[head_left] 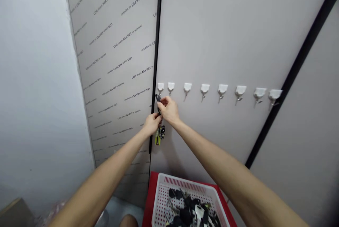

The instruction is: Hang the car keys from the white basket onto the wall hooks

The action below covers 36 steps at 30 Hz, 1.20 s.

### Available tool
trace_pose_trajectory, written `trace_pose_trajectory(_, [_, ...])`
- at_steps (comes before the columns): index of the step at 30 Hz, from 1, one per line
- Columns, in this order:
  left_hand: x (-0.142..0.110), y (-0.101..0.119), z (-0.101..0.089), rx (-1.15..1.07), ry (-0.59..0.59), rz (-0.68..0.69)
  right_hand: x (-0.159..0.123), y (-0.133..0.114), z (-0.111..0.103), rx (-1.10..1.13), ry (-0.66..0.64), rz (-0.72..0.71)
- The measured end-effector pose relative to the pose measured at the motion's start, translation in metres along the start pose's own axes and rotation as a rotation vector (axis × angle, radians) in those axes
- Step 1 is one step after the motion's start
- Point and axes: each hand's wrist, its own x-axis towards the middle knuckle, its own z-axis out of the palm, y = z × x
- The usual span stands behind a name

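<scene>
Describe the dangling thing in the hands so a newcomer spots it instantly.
Find the long black strip left of the white metal-tipped hooks. Beside it, the left hand and right hand hold a dark dangling charm bunch. Unlike the hooks, it has a bright yellow-green end.

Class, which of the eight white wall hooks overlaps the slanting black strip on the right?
The rightmost hook: its right edge overlaps the black strip, while the other seven hooks sit wholly on the pale panel.
</scene>
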Motion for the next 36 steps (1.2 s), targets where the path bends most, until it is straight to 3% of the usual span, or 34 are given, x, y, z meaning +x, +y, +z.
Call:
trace_pose_trajectory(3, [0.005,0.011,-0.006,-0.015,0.051,0.046,0.007,-0.009,0.0,0.069,0.061,0.002])
trace_pose_trajectory(7, [0.004,0.014,-0.01,-0.005,0.035,0.017,0.012,-0.007,0.003,0.049,0.073,0.078])
trace_pose_trajectory(14, [-0.001,0.006,-0.007,-0.071,-0.039,-0.082,0.013,0.005,0.01,-0.069,-0.009,0.183])
trace_pose_trajectory(19, [0.001,0.001,-0.008,0.12,0.092,-0.045,0.001,0.005,0.002,-0.084,-0.091,0.141])
trace_pose_trajectory(24, [-0.03,-0.012,-0.001,0.299,0.215,0.141,-0.06,0.04,-0.03,-0.174,-0.331,0.119])
trace_pose_trajectory(28, [-0.075,-0.03,0.023,0.357,0.143,0.331,-0.139,0.086,-0.07,-0.292,-0.683,0.279])
trace_pose_trajectory(31, [-0.106,-0.052,0.048,0.359,0.073,0.259,-0.193,0.111,-0.098,-0.42,-0.877,0.387])
trace_pose_trajectory(33, [-0.125,-0.07,0.065,0.367,-0.045,0.122,-0.217,0.119,-0.11,-0.498,-0.913,0.414])
trace_pose_trajectory(36, [-0.151,-0.097,0.086,0.419,-0.413,-0.043,-0.234,0.12,-0.117,-0.535,-0.917,0.366])
